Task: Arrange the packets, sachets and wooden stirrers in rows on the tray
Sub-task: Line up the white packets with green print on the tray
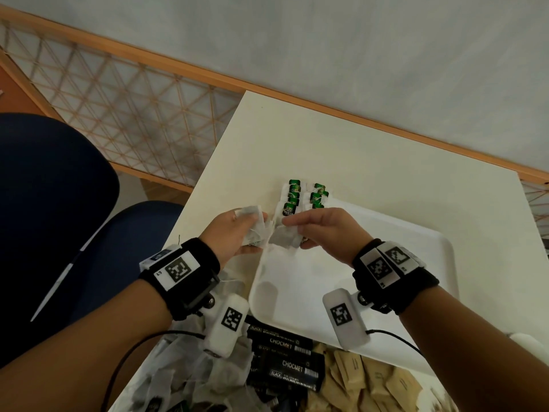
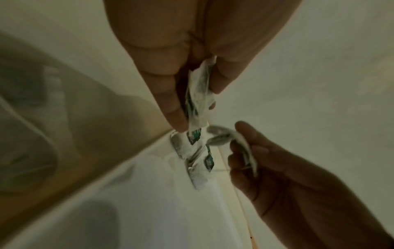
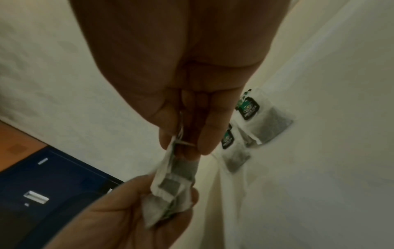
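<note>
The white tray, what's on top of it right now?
Two short rows of green-tagged tea bags at the far corner of the white tray. The hands hide any bags beneath them.

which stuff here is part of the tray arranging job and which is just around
Job:
white tray
laid-out tea bags
tea bags in left hand and right hand
black Chocmet sachets
brown packets

Around:
blue chair
lattice railing

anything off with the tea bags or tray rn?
Mostly fine: tagged tea bags sit in two neat columns at the tray's far corner. The left hand grips a crumpled clump of tea bags while the right hand pinches another tea bag, possibly tangled strings.
</note>
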`<state>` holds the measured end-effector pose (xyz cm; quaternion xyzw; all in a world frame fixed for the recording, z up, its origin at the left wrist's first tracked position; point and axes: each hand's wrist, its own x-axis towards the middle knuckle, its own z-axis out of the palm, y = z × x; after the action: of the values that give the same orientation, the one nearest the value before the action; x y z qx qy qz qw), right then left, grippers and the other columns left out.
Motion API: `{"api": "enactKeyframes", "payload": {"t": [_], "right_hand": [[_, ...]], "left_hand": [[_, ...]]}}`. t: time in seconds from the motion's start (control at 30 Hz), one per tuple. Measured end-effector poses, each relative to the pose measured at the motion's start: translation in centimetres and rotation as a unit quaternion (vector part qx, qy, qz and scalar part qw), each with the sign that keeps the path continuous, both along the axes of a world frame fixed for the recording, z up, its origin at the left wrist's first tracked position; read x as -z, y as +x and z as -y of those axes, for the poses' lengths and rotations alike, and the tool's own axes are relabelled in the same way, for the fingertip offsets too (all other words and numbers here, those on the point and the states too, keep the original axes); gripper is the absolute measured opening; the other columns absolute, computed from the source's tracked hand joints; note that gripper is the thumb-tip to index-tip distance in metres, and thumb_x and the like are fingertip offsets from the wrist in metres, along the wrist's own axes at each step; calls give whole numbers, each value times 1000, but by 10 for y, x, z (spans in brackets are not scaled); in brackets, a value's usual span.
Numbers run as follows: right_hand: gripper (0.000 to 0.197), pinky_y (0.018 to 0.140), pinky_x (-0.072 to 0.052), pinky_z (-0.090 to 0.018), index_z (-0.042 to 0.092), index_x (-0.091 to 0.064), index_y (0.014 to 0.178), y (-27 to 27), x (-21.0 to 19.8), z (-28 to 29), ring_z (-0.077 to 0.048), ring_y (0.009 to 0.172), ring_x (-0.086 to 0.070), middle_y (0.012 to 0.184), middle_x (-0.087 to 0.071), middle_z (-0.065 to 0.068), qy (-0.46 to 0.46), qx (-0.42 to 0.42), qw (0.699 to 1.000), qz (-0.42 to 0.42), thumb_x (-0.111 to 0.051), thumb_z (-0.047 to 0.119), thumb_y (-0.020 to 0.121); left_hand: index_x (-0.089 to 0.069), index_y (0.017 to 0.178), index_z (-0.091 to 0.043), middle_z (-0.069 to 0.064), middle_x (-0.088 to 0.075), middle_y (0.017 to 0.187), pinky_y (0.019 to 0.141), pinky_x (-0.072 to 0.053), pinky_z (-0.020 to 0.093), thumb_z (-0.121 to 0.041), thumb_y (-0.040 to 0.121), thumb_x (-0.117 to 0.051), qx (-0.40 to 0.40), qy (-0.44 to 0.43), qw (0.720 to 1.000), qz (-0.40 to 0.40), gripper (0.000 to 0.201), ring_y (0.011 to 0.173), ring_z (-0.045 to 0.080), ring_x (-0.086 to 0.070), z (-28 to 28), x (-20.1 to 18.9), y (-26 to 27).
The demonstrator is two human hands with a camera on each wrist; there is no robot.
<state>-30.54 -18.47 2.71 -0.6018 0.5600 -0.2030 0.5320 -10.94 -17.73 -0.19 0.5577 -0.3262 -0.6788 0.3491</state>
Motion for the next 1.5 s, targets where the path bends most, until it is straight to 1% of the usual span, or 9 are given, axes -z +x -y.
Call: {"api": "enactKeyframes", "payload": {"t": [0.2, 0.3, 0.53, 0.6, 0.67, 0.9, 1.13, 1.27, 1.5], "right_hand": [[41, 76, -55, -25, 22, -72, 100, 8, -12, 0, -8, 71, -64, 81, -71, -5, 39, -9, 998, 53, -57, -11, 81], [11, 64, -53, -22, 15, -75, 83, 12, -12, 3, -9, 61, -60, 71, -68, -7, -3, 36, 999, 9, -66, 8, 84], [27, 53, -36, -25, 15, -69, 68, 10, -7, 5, -12, 51, -40, 52, -46, -1, -105, 6, 990, -92, -66, 34, 87], [5, 63, -49, -29, 29, -71, 84, 11, -6, 7, -12, 58, -53, 62, -62, 2, -98, 32, 993, -61, -67, 27, 87], [23, 73, -55, -33, 34, -66, 100, 10, -4, 8, -15, 65, -60, 70, -67, 7, -79, 55, 995, -30, -68, 18, 84], [41, 72, -57, -28, 20, -65, 117, 4, -2, 11, -14, 69, -61, 70, -65, 4, -48, 54, 997, -26, -70, 3, 80], [20, 88, -48, -17, 22, -75, 96, 8, 6, 11, -4, 93, -63, 91, -70, 10, -60, -53, 982, -168, -65, 11, 83], [23, 68, -42, 0, 26, -73, 96, 11, 15, 28, 1, 82, -60, 85, -67, 17, -66, -43, 979, -188, -63, 10, 84], [22, 69, -53, -20, 29, -69, 91, 11, 31, 45, -18, 87, -67, 82, -71, -2, -68, 29, 987, -141, -64, 9, 85]], "left_hand": [[-66, 104, -19, 8, -68, 102, 87, -55, 36, -17, 100, -43, 73, -59, 995, 16, 24, 96, 20, -64, -5, -1, -8], [-67, 104, -16, 14, -67, 104, 84, -56, 41, -25, 98, -45, 84, -29, 996, -2, 24, 93, 26, -64, -6, -6, -11], [-65, 103, -12, 13, -70, 99, 66, -58, 31, -46, 86, -61, 97, -3, 994, -49, 37, 84, 26, -69, -7, -6, -9], [-64, 100, -10, 14, -67, 96, 66, -59, 29, -28, 91, -60, 79, -10, 996, -32, 20, 80, 23, -67, -7, -3, -9], [-64, 105, -6, 14, -65, 96, 68, -59, 29, -21, 92, -59, 71, -22, 997, -18, 20, 78, 21, -66, -6, 1, -8], [-66, 104, -3, 14, -67, 91, 64, -59, 30, -21, 88, -64, 7, -39, 999, -34, 24, 80, 24, -65, -3, 6, -1], [-67, 96, -14, 13, -61, 94, 60, -58, 27, -18, 93, -59, -79, -42, 996, -20, 9, 85, 25, -60, 7, 9, 20], [-66, 95, -15, 9, -64, 88, 61, -58, 27, -18, 93, -59, -78, -41, 996, -19, 8, 76, 19, -63, 9, 10, 22], [-66, 97, -15, 4, -66, 82, 61, -58, 28, -15, 92, -59, -57, -30, 998, -27, 9, 73, 15, -64, 6, 13, 14]]}}
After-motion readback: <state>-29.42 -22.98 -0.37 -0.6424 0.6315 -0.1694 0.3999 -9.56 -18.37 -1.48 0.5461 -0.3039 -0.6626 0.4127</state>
